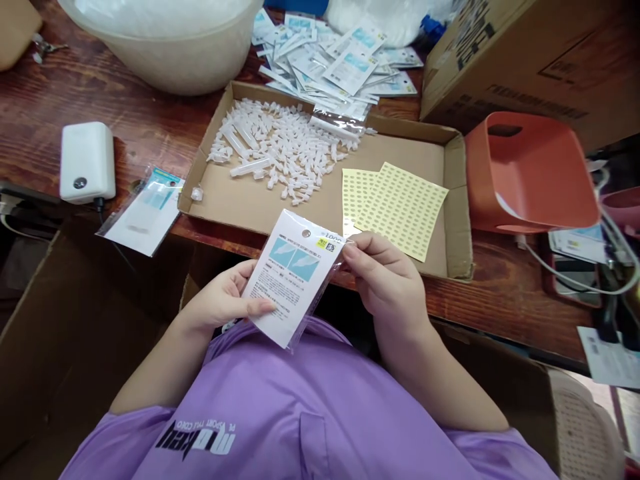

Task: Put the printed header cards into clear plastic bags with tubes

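Note:
A flat printed packet (287, 287) in clear plastic, with blue pictures and a yellow label, is held in front of my chest. My left hand (230, 293) grips its lower left side, thumb on the printed face. At the packet's upper right corner, the thumb and fingers of my right hand (385, 273) are pinched. Just beyond lies a shallow cardboard tray (320, 213). Small translucent plastic tips (285, 147) are heaped in its left part, with a few larger tubes among them. Yellow sticker sheets (400, 207) with rows of small oval labels rest at its right.
Left of the tray are another packet (145, 213) and a white power bank (87, 162) with a cable. A large white bowl (185, 53) and a pile of packets (340, 60) stand behind. On the right are an orange bin (535, 180), a big carton (530, 60) and a phone (575, 280).

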### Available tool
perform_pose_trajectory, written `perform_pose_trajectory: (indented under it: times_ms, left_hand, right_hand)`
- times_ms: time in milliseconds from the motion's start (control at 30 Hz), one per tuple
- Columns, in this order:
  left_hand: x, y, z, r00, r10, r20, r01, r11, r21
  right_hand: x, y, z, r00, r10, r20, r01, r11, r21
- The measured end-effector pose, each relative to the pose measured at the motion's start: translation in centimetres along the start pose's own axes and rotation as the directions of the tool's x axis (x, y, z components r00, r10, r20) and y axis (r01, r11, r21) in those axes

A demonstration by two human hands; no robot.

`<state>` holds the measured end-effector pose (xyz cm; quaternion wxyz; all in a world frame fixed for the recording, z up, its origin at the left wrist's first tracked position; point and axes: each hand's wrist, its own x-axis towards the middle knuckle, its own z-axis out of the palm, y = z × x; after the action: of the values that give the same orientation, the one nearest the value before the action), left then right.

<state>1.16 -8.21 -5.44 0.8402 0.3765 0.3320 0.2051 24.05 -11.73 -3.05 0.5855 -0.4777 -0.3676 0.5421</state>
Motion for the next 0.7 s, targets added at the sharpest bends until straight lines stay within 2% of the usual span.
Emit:
perform_pose_trajectory:
  times_ms: [133,233,333,400,433,500,600,700]
  left_hand:
    - [-0.2,0.9,-0.4,1.0,-0.007,0.001,0.007,0.999,0.042]
    - [-0.1,1.4,-0.5,1.0,-0.004,-0.01,0.004,0.998,0.062]
    - [-0.2,1.7,-0.5,1.0,-0.003,0.011,0.002,0.998,0.064]
    - [-0.2,1.6,-0.4,1.0,0.012,0.005,-0.012,0.998,0.061]
    - [-0.1,1.4,-0.4,0.999,0.029,-0.013,-0.028,0.998,0.061]
    - [0.0,1.0,-0.3,0.994,0.083,-0.064,-0.08,0.995,0.057]
    - [0.4,0.1,0.1,0.989,0.123,-0.08,-0.122,0.992,0.025]
    - [0.8,-0.4,0.3,0.995,0.102,-0.001,-0.102,0.994,-0.026]
  right_hand:
    - [-0.3,0.3,0.0,1.0,0.003,0.025,-0.002,0.998,-0.055]
    - [-0.5,0.8,-0.3,0.998,-0.068,0.008,0.068,0.976,-0.205]
    - [-0.4,1.0,-0.7,0.968,-0.224,-0.11,0.165,0.906,-0.39]
    - [-0.2,0.9,-0.9,0.932,-0.282,-0.227,0.188,0.912,-0.364]
    - [-0.2,0.8,-1.0,0.929,-0.264,-0.26,0.182,0.936,-0.302]
    - [-0.3,0.8,-0.9,0.964,-0.157,-0.217,0.121,0.978,-0.172]
    - [-1.0,1.4,-0.4,0.998,-0.024,-0.053,0.017,0.992,-0.126]
    - [-1.7,2.4,0.0,0.997,-0.063,-0.036,0.057,0.985,-0.161]
